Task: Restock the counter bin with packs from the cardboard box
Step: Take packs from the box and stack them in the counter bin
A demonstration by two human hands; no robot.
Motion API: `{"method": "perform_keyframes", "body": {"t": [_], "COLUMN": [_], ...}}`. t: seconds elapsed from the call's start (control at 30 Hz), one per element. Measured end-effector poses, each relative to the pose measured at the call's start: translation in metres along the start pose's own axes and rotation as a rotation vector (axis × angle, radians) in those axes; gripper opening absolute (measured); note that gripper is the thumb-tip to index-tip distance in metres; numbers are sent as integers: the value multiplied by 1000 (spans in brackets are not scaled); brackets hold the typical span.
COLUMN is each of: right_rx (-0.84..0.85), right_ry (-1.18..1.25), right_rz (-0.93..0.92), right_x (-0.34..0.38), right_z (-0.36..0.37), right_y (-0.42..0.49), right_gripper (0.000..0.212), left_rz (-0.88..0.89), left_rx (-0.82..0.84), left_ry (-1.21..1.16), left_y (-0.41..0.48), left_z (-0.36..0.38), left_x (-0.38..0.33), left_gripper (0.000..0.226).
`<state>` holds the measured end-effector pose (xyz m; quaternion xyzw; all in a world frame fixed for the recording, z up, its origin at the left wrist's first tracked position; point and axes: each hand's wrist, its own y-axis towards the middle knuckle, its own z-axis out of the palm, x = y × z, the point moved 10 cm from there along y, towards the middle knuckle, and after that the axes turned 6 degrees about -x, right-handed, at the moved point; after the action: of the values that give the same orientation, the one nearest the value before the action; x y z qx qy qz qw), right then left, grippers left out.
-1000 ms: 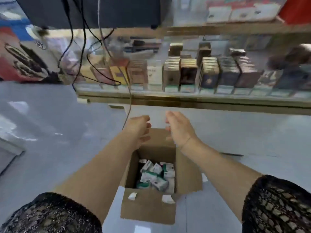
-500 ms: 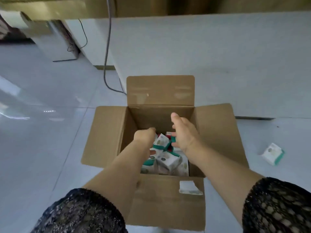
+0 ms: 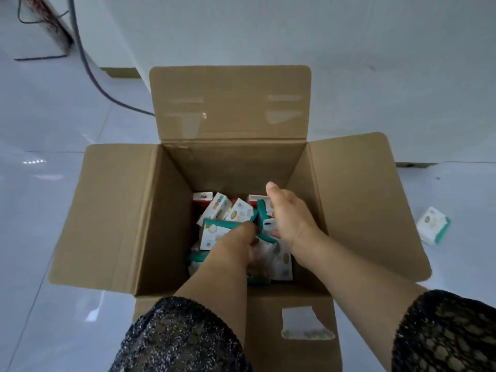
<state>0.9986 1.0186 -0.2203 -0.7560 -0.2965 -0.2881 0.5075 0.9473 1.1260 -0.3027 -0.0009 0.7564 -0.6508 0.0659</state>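
- Floor (image 3: 53, 224): glossy pale tiles with thin seams
- Box (image 3: 112, 210): plain brown corrugated cardboard standing on the floor, all four flaps folded out, a torn white label (image 3: 306, 323) on the near flap
- Sleeves (image 3: 182, 336): dark, open lace-like knit on both forearms
- Right hand (image 3: 291, 218): inside the box, thumb stretched up, fingers curled round a white pack (image 3: 267, 224) with teal edges
- Left hand (image 3: 236, 245): fingers curled down into the heap (whether they hold anything, I cannot tell)
- Packs (image 3: 239, 213): small rectangular cartons, white with teal or red, jumbled at the box bottom
- Stray pack (image 3: 433, 225): on the floor right of the box
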Motion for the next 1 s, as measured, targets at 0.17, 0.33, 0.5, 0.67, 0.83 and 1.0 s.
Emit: {"method": "perform_keyframes", "body": {"t": [0.17,0.33,0.5,0.67,0.83,1.0], "right_rx": [-6,23,34,44,41,54], "right_ry": [11,16,-1,-21,-8,-87], "right_rz": [-1,-8,-40,-109,-203,-409], "right_x": [-1,3,21,62,131,226], "right_z": [-4,0,-2,-10,-27,-62], "right_y": [2,1,-8,-38,-86,-166], "right_gripper": [32,31,30,33,37,42], "left_rz": [-79,-75,37,219,376,497], "left_rx": [2,-51,-57,-85,-40,34], "left_ry": [-14,41,45,-163,-269,-292], "left_y": [13,21,13,-27,-110,-236], "left_z": [10,6,-6,-48,-87,-108], "left_x": [4,1,-8,-35,-60,-72], "left_gripper": [33,35,49,57,36,21]}}
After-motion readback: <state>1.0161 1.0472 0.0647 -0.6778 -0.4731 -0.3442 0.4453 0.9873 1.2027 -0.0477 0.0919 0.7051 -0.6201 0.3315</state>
